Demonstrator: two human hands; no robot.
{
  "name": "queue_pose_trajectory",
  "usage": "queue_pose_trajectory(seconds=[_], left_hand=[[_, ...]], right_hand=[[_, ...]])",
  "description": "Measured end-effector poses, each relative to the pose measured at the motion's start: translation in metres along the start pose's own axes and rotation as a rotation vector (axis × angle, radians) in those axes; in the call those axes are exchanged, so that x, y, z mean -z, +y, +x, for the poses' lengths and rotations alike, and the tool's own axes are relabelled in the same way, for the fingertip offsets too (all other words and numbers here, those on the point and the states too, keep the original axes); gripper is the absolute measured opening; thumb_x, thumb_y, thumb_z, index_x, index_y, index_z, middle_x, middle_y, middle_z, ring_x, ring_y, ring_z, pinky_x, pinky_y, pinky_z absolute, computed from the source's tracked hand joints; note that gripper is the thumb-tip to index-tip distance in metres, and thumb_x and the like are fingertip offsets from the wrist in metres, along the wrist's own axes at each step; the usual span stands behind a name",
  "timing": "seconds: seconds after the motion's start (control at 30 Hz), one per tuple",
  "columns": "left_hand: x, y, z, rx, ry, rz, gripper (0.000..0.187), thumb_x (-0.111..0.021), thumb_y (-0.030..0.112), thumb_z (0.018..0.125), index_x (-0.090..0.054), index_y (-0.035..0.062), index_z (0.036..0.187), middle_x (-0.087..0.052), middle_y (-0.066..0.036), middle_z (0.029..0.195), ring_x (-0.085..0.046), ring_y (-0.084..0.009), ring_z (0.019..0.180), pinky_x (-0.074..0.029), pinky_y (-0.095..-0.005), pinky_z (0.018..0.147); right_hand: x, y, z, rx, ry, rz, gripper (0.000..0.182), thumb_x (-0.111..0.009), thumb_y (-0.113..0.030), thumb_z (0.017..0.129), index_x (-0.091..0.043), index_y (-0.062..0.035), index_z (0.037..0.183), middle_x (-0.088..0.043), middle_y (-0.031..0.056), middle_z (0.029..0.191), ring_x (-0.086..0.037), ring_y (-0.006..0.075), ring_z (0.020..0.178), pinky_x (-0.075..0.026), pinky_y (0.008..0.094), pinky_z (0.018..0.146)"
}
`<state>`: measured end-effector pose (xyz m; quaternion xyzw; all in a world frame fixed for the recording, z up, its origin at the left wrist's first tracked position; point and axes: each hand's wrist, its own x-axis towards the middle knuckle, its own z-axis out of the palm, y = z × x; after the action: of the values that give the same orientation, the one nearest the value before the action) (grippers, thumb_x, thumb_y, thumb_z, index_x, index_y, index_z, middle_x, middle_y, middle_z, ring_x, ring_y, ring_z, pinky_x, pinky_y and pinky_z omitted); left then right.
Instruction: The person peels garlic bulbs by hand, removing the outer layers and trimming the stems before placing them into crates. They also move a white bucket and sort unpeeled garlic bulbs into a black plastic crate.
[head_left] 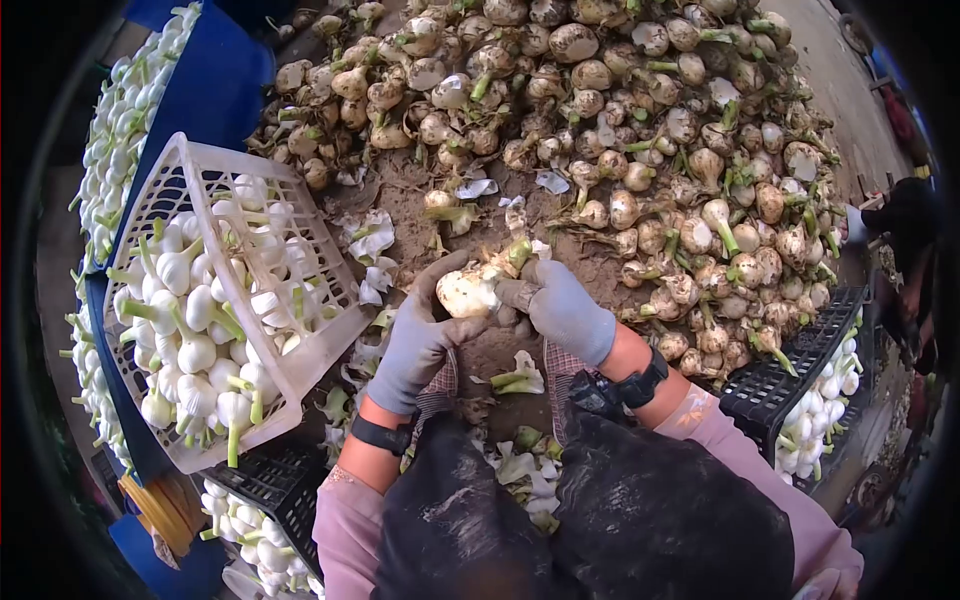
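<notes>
Between my gloved hands is a fresh garlic bulb [466, 293], pale with brown dirt patches, its short green stem pointing up and right. My left hand [418, 325] wraps round the bulb's left side, thumb along the underside. On the other side, my right hand [562, 308] has its fingers closed on the bulb's right side, by the stem and loose outer skin. Both grey gloves are soiled at the fingertips. Below the hands, a peeled-off skin with green [518, 376] lies on the ground between my knees.
A large heap of dirty garlic [700, 200] spreads ahead and right. At left, a white plastic crate [285, 385] holds clean white bulbs, tilted beside a blue container [215, 85]. Black crates [745, 400] with cleaned garlic stand right and lower left. Peeled skins [372, 240] litter the soil.
</notes>
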<state>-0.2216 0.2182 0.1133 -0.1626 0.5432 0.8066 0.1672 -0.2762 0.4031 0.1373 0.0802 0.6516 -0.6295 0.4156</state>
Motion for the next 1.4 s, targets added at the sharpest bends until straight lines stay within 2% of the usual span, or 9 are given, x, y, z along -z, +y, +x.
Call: queue_pose_trajectory(seconds=[0.2,0.33,0.4,0.6,0.87,0.97,1.1,1.2,1.4], left_hand=[[-0.017,0.001,0.002,0.178,-0.094,-0.305,0.076,-0.045,0.064,0.089,-0.034,0.0088,0.141,-0.063,-0.010,0.096,-0.058,-0.0167,0.056,-0.041,-0.0243,0.043],[-0.028,0.010,-0.005,0.212,-0.141,-0.153,0.071,-0.063,0.037,0.088,-0.028,0.0100,0.144,-0.062,-0.009,0.098,-0.060,-0.0161,0.058,-0.045,-0.0252,0.045],[-0.033,0.004,-0.003,0.087,-0.085,0.127,0.080,-0.070,0.007,0.081,-0.023,0.0105,0.145,-0.060,-0.007,0.101,-0.061,-0.0134,0.069,-0.050,-0.0248,0.055],[-0.021,0.009,0.003,-0.169,0.317,0.490,0.039,-0.050,0.029,0.098,-0.051,-0.0024,0.122,-0.059,-0.009,0.103,-0.056,-0.0125,0.089,-0.047,-0.0257,0.081],[-0.027,0.025,-0.003,-0.021,0.178,0.213,0.022,-0.060,0.008,0.091,-0.058,-0.0023,0.111,-0.062,-0.008,0.099,-0.057,-0.0161,0.099,-0.046,-0.0321,0.091],[-0.027,0.029,-0.016,-0.090,0.127,0.056,0.019,-0.058,0.015,0.094,-0.060,-0.0006,0.104,-0.062,-0.014,0.109,-0.057,-0.0204,0.105,-0.046,-0.0354,0.093],[-0.017,0.049,-0.034,-0.277,-0.024,-0.073,0.033,-0.053,0.031,0.096,-0.057,0.0023,0.111,-0.051,-0.020,0.131,-0.049,-0.0311,0.123,-0.042,-0.0446,0.101],[-0.026,0.099,-0.061,-0.541,0.261,-0.067,0.042,-0.048,0.033,0.098,-0.049,0.0019,0.127,-0.042,-0.020,0.140,-0.045,-0.0309,0.127,-0.038,-0.0443,0.105],[-0.016,0.168,-0.104,-1.164,1.103,0.716,0.040,-0.048,0.021,0.097,-0.047,-0.0013,0.130,-0.044,-0.020,0.139,-0.046,-0.0291,0.127,-0.038,-0.0404,0.106]], right_hand=[[0.006,0.038,0.004,0.430,0.317,-1.105,0.029,-0.068,-0.023,0.085,-0.060,0.0016,0.097,-0.067,0.0163,0.085,-0.067,0.0289,0.081,-0.051,0.0368,0.070],[0.008,0.051,0.010,0.627,0.170,0.035,0.032,-0.067,-0.013,0.086,-0.058,0.0035,0.113,-0.066,0.0113,0.104,-0.063,0.0163,0.096,-0.049,0.0310,0.083],[0.018,0.046,0.008,0.181,-0.082,0.269,0.028,-0.066,-0.010,0.088,-0.059,0.0039,0.111,-0.066,0.0071,0.101,-0.060,0.0111,0.090,-0.050,0.0275,0.079],[0.007,0.013,-0.020,0.109,-0.168,-0.049,0.022,-0.069,-0.012,0.086,-0.066,-0.0006,0.105,-0.067,0.0029,0.089,-0.058,0.0073,0.081,-0.048,0.0259,0.069],[0.009,0.031,-0.002,0.229,-0.174,-0.218,0.031,-0.068,-0.020,0.081,-0.063,-0.0012,0.105,-0.068,0.0171,0.091,-0.066,0.0251,0.087,-0.050,0.0379,0.078],[0.028,0.028,0.002,0.224,0.278,-0.879,0.029,-0.062,-0.021,0.076,-0.063,-0.0031,0.098,-0.066,0.0195,0.092,-0.063,0.0390,0.088,-0.050,0.0467,0.073],[0.025,0.043,-0.006,-0.014,-0.061,-1.159,0.024,-0.058,-0.017,0.076,-0.067,-0.0050,0.095,-0.069,0.0163,0.090,-0.067,0.0332,0.088,-0.052,0.0427,0.073],[0.000,0.052,-0.027,-0.073,-0.544,-1.365,0.027,-0.058,-0.014,0.075,-0.067,-0.0058,0.100,-0.069,0.0153,0.092,-0.067,0.0328,0.089,-0.052,0.0425,0.073],[0.051,0.040,-0.017,0.305,0.064,-1.153,0.045,-0.066,-0.019,0.075,-0.056,-0.0048,0.117,-0.059,0.0159,0.110,-0.060,0.0327,0.103,-0.050,0.0453,0.079]])
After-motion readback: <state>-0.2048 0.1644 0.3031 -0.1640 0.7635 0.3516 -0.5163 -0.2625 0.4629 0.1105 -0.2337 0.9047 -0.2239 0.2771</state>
